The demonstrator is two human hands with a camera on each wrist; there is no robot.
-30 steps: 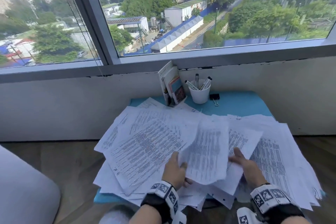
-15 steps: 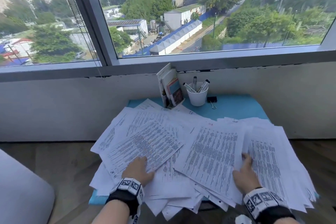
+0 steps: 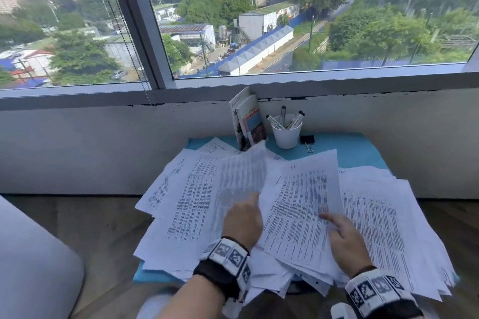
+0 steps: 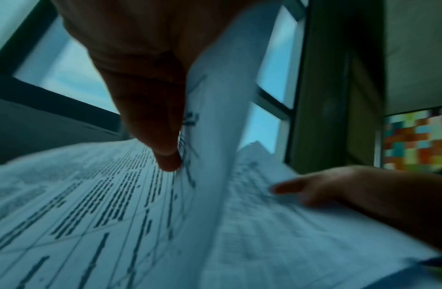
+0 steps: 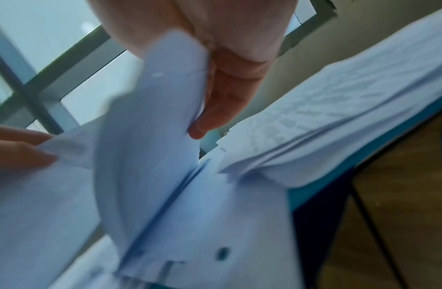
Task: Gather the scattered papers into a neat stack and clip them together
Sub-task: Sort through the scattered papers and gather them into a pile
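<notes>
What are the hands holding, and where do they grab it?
Both hands hold printed sheets from the papers: the left hand lifts one by its right edge, the right hand grips a few by their right side.

Both the left hand [image 3: 243,217] and right hand [image 3: 344,241] have closed toward 12 o'clock, lifting a printed white paper sheet [image 3: 303,204] between them.

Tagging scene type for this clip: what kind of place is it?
Probably an upper-floor office or study nook: a small blue table against a big window overlooking rooftops, covered in printed papers, with a marker cup.
</notes>
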